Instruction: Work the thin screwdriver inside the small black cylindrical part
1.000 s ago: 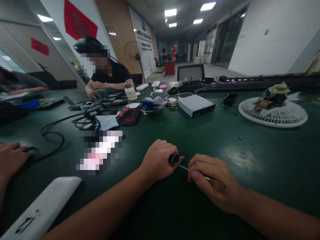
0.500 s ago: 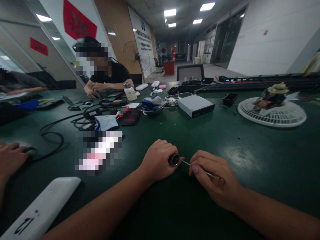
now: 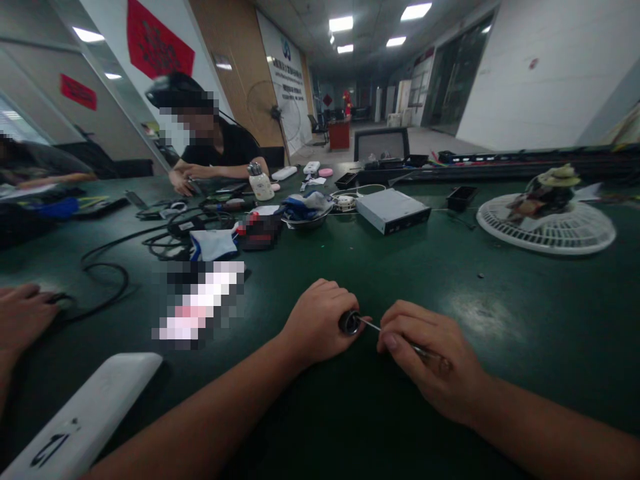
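The fingers [image 3: 325, 298] of the left hand [image 3: 317, 323] curl closed around a small black cylindrical part [image 3: 350, 323], which shows just past them. The right hand's [image 3: 427, 357] fingers [image 3: 400, 313] pinch a thin steel shaft [image 3: 387, 331], and its tip meets the black part. Both hands are held close together above the near side of the dark green tabletop [image 3: 550, 333].

Near left lies a long white device [image 3: 85, 420] with black marking, and beyond it a pixelated object [image 3: 200, 303]. At the left edge, another person's hand [image 3: 20, 317] rests near a black cable [image 3: 105, 277]. Farther off stand a steel bowl [image 3: 306, 220] holding cloth, a silver optical drive [image 3: 393, 211] and, to the right, a white fan guard [image 3: 545, 227].
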The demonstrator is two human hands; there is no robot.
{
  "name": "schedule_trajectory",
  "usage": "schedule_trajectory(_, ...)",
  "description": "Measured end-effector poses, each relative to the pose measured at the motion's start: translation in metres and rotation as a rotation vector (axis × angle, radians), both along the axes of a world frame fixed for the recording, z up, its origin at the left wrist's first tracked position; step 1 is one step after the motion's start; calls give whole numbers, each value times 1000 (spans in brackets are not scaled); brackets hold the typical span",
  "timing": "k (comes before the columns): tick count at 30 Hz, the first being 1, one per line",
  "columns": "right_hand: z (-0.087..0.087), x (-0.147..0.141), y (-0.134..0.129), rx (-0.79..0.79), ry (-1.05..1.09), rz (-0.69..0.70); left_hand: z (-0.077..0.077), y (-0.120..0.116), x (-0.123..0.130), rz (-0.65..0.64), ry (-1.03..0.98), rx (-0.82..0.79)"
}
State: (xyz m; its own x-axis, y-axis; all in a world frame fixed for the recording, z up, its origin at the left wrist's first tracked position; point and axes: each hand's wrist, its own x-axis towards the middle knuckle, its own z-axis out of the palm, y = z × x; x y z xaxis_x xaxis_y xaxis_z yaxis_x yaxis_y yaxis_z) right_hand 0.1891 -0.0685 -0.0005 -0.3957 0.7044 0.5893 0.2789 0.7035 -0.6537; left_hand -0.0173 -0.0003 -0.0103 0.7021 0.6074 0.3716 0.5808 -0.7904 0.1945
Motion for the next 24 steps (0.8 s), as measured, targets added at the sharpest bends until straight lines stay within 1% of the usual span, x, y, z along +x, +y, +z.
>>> schedule_trajectory(2, 0, 0, 0, -3, -10, 79, 0, 0, 0, 6, 0, 2)
schedule_trajectory(4, 0, 0, 1, 1, -19, 122, 0, 0, 0, 24, -1, 9)
schedule_trajectory(6, 0, 0, 1, 4, -28, 99, 0, -1, -1, 33, -4, 15)
schedule_trajectory(10, 1, 0, 1, 13, 1, -23, 0, -1, 0, 30, -18, 14)
schedule_trajectory(12, 1, 0, 1, 13, 13, -6, 0, -1, 0, 20, -20, 11)
schedule_trajectory(16, 1, -1, 3, 14, -18, 111, -1, -1, 0, 31, -17, 15)
schedule_trajectory(18, 1, -1, 3, 12, -24, 86, -1, -1, 0, 39, -13, 21)
schedule_trajectory(21, 1, -1, 2, 9, -7, -14, 0, -1, 0, 28, -11, 15)
schedule_trajectory(22, 1, -1, 2, 7, -2, -26, 0, -1, 0, 23, -12, 14)
schedule_trajectory(24, 1, -1, 2, 2, -3, 16, 0, -1, 0, 19, -13, 14)
